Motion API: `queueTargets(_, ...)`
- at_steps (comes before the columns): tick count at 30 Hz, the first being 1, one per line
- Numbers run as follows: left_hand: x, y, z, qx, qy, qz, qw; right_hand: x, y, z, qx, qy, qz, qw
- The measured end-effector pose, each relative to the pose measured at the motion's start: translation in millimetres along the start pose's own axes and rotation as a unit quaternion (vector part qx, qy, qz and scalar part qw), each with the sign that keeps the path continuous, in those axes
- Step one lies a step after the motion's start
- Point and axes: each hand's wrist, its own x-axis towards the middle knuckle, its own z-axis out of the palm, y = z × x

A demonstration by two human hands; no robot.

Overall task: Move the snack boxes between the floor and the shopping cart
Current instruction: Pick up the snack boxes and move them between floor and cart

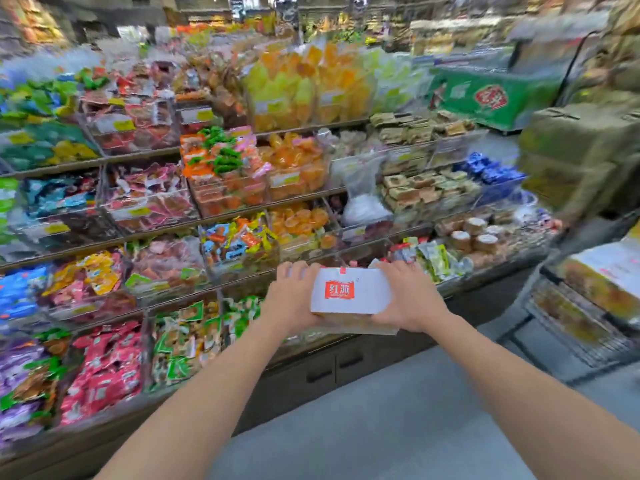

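I hold a white snack box (349, 292) with a red logo out in front of me, at arm's length above the floor. My left hand (292, 299) grips its left end and my right hand (408, 296) grips its right end, fingers wrapped over the top edge. A second flat box edge shows just under it. The shopping cart (585, 327) stands at the right edge, its wire basket carrying more snack boxes (609, 278). The whole view is motion-blurred.
A tiered display of packaged snacks (207, 209) fills the left and middle, with dark cabinet doors (332, 372) below. Grey floor (381, 420) lies beneath my arms. Stacked cardboard cartons (575, 147) and a green crate (491, 98) stand at the back right.
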Motion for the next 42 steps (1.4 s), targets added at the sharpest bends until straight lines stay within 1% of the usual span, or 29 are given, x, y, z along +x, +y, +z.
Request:
queueTargets(2,29,44,5,-0.009,0.008,0.029,1.0,-10,48,-14,-0.009,0.007,0.022,1.0)
queueTargets(4,59,84,13,-0.017,0.012,0.061,0.998,-21,94,-27,0.005,0.001,0.06,0.998)
queueTargets(9,147,176,34,-0.041,-0.008,0.14,0.989,-38,198,-49,0.007,0.021,0.149,0.989)
queueTargets(15,259,272,67,-0.036,0.007,0.25,0.967,-39,312,-66,-0.013,0.043,0.246,0.968)
queueTargets(19,332,342,87,-0.054,-0.025,0.291,0.955,-37,389,-80,-0.017,0.046,0.301,0.952)
queueTargets(25,412,441,117,-0.047,-0.036,0.375,0.925,-48,485,-92,-0.017,0.074,0.386,0.919)
queueTargets(27,434,477,127,-0.057,-0.052,0.393,0.916,-54,520,-93,-0.018,0.074,0.409,0.909)
queueTargets(30,470,532,147,-0.054,-0.051,0.428,0.901,-61,582,-94,-0.008,0.07,0.435,0.898)
queueTargets(34,520,604,172,-0.049,-0.057,0.452,0.889,-65,666,-98,-0.005,0.068,0.447,0.892)
queueTargets(42,607,709,221,-0.018,-0.087,0.451,0.888,-56,802,-94,-0.001,0.047,0.482,0.875)
